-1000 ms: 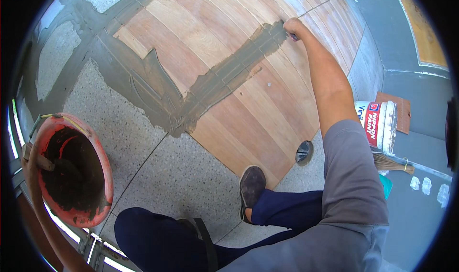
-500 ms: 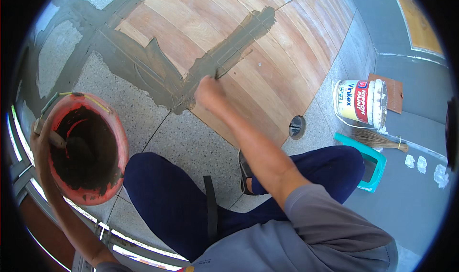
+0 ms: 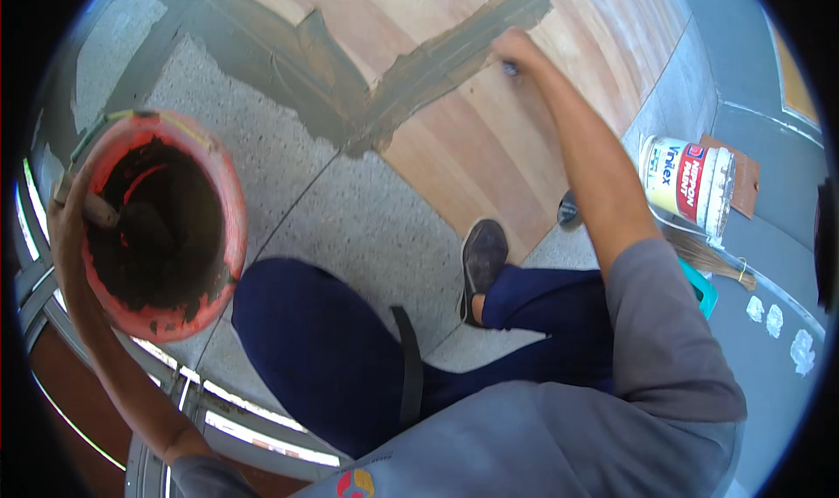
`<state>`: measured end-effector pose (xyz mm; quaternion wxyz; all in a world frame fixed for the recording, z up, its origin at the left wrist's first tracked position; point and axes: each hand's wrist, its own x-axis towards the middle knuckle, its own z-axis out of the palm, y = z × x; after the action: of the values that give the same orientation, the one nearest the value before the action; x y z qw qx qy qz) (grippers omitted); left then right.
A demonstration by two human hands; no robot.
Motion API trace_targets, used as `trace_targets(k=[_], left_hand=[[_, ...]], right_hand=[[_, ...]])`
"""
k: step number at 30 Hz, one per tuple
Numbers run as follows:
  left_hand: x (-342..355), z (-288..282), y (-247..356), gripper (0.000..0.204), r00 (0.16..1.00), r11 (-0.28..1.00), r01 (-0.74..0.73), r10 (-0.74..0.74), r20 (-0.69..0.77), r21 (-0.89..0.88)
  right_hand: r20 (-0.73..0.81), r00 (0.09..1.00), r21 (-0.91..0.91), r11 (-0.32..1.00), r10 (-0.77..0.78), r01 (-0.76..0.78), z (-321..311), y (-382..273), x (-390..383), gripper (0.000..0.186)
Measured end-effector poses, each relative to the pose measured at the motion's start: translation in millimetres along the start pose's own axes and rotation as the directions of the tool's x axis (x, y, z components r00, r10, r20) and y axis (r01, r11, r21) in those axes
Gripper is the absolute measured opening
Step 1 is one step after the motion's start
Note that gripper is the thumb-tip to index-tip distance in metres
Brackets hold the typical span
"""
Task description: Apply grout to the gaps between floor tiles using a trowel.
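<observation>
My left hand (image 3: 70,214) is at the left rim of a red bucket (image 3: 229,196) holding dark grey mortar (image 3: 188,257). It is closed around a pale, wooden-looking handle (image 3: 101,211), whose lower end reaches into the mortar. Farther out, my right hand (image 3: 517,50) is closed above the wood-look floor tiles (image 3: 463,148), beside a strip of wet grey mortar (image 3: 437,71). A small dark, shiny bit shows under its fingers, but blur hides what it belongs to. The strip meets a broader mortar band (image 3: 297,83) along the edge of the speckled floor (image 3: 227,104).
A white paint bucket (image 3: 712,192) stands at right, before a brown board (image 3: 745,179). A straw broom (image 3: 712,260) and a teal plastic piece (image 3: 704,292) lie below it. My arm partly covers a round floor drain (image 3: 568,208). My shoe (image 3: 484,257) touches the tile edge.
My right hand has moved away and to the right along the mortar strip. My left hand stays at the bucket. The whole view has shifted, and more of my shoe shows.
</observation>
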<state>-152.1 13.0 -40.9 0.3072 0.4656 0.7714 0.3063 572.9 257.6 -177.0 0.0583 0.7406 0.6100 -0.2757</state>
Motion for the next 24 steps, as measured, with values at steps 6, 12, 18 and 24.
trace_targets(k=[6, 12, 18, 24], left_hand=[[3.4, -0.7, -2.6, 0.042, 0.999, 0.999, 0.039, -0.039, -0.015, -0.006], [-0.1, -1.5, 2.0, 0.044, 1.0, 0.998, 0.004, -0.003, -0.005, 0.063], [-1.0, 1.5, 5.5, 0.043, 0.998, 0.996, -0.063, 0.063, 0.005, 0.064], [-0.2, 2.5, 0.4, 0.042, 1.0, 0.998, -0.005, 0.005, 0.006, 0.058]], right_hand=[[0.051, 0.991, 0.007, 0.992, -0.124, 0.124, 136.3, -100.3, -181.0, 0.031], [0.013, 0.998, 0.105, 0.992, -0.069, 0.067, 205.3, -169.3, -276.9, 0.031], [0.192, 0.872, -0.313, 0.814, -0.45, 0.489, 78.3, -111.5, -179.6, 0.01], [0.134, 0.989, 0.095, 0.993, 0.06, -0.073, 43.9, -60.9, -110.9, 0.026]])
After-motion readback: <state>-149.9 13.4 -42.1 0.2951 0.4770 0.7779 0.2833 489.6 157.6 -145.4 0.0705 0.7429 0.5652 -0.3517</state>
